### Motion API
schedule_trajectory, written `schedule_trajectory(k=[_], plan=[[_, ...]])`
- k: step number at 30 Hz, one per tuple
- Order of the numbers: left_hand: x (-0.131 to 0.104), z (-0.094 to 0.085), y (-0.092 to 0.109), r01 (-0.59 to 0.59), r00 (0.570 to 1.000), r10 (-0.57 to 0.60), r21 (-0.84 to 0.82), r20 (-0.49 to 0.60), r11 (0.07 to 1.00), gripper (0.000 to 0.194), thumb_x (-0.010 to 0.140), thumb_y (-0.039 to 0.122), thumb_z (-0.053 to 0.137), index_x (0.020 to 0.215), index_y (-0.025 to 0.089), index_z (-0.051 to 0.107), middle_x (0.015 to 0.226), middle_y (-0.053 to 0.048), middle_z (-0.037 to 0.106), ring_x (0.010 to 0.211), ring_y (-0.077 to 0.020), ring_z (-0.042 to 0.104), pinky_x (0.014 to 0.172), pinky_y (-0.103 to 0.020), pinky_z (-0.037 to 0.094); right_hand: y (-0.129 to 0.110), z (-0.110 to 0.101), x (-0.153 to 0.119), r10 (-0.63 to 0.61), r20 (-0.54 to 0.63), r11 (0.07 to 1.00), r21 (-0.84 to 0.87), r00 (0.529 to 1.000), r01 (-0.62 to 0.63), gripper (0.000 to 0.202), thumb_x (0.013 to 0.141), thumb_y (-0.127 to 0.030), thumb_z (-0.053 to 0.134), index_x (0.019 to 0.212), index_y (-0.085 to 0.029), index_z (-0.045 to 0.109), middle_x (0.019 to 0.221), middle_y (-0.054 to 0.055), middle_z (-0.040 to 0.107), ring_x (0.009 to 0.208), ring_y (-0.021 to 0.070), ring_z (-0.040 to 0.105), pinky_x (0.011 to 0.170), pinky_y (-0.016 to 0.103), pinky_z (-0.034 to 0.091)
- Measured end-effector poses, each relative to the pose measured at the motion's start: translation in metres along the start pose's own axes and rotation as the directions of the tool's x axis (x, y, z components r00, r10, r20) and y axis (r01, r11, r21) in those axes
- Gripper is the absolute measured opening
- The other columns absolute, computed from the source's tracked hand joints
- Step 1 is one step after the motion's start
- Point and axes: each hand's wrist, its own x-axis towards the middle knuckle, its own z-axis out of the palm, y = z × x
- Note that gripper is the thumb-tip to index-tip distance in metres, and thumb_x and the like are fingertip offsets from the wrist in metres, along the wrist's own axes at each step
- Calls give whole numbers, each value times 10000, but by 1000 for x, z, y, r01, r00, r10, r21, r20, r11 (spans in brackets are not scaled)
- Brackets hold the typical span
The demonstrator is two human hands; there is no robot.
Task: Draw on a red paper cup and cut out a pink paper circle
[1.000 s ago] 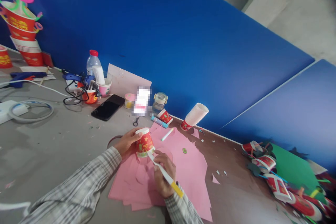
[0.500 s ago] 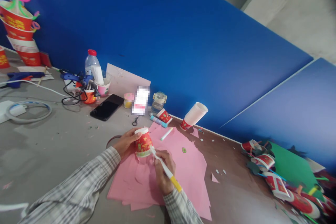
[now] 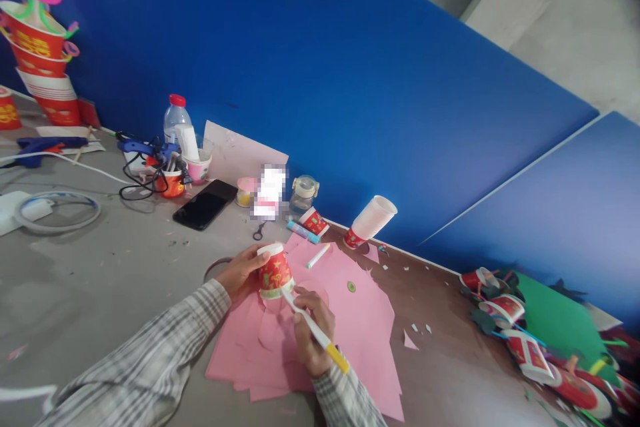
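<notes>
My left hand [image 3: 244, 271] is closed round the left side of a small red paper cup [image 3: 275, 273] with a white rim at the top and a pale greenish band near its bottom. In my right hand [image 3: 315, 330] is a white pen with a yellow end [image 3: 320, 335], its tip touching or very near the cup's lower edge. Both hands are over a stack of pink paper sheets [image 3: 360, 347]. A thin white marker [image 3: 318, 256] and a small green round piece [image 3: 351, 287] lie on the pink paper.
Behind the paper stand stacked cups [image 3: 370, 221], a tipped red cup [image 3: 314, 221], a glue stick [image 3: 303, 232] and a lidded jar [image 3: 304, 195]. A black phone [image 3: 205, 204] lies at the left. Decorated cups [image 3: 527, 353] and green paper [image 3: 560, 320] are at the right.
The pen's tip has moved slightly left and down along the cup's lower edge. The left hand still holds the cup in nearly the same place.
</notes>
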Motion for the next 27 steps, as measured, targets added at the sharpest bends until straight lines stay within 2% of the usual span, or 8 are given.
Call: schedule_trajectory(k=[4, 10, 18, 24, 27], plan=[[-1, 1, 1, 4, 1000, -4, 1, 2, 1000, 579, 405, 326, 831, 913, 164, 606, 717, -64, 659, 608, -201, 590, 559, -331, 472, 1, 0, 2, 43, -42, 999, -24, 998, -44, 180, 702, -148, 513, 819, -249, 606, 699, 22, 652, 737, 284, 649, 625, 424, 536], [-1, 2, 1, 0, 1000, 0, -6, 9, 1000, 571, 415, 309, 830, 919, 161, 606, 736, -62, 656, 629, -199, 592, 579, -333, 474, 3, 0, 3, 36, -42, 997, -63, 998, -38, 151, 717, -171, 530, 825, -243, 607, 765, 36, 666, 760, 274, 641, 658, 409, 524], [0, 0, 0, 1, 1000, -1, 6, 5, 1000, 572, 416, 328, 826, 921, 174, 607, 748, -49, 656, 626, -190, 590, 574, -322, 474, 2, 0, 0, 27, -32, 998, -60, 999, -29, 136, 711, -165, 528, 805, -231, 602, 685, 15, 639, 847, 302, 642, 722, 426, 528], [1, -2, -1, 0, 1000, 0, 6, 6, 1000, 576, 422, 335, 822, 928, 175, 598, 774, -52, 647, 651, -196, 589, 590, -329, 478, -6, -1, 1, -19, 10, 992, -127, 1000, 20, 135, 708, -166, 502, 760, -242, 601, 638, 5, 620, 820, 302, 648, 703, 418, 528], [2, -3, -1, 6, 1000, -6, 11, 10, 1000, 582, 419, 334, 823, 930, 178, 593, 772, -52, 645, 659, -201, 592, 596, -332, 480, -5, -1, 2, -33, -18, 994, -109, 999, 31, 122, 712, -180, 503, 756, -244, 598, 653, 12, 630, 819, 301, 646, 690, 417, 532]])
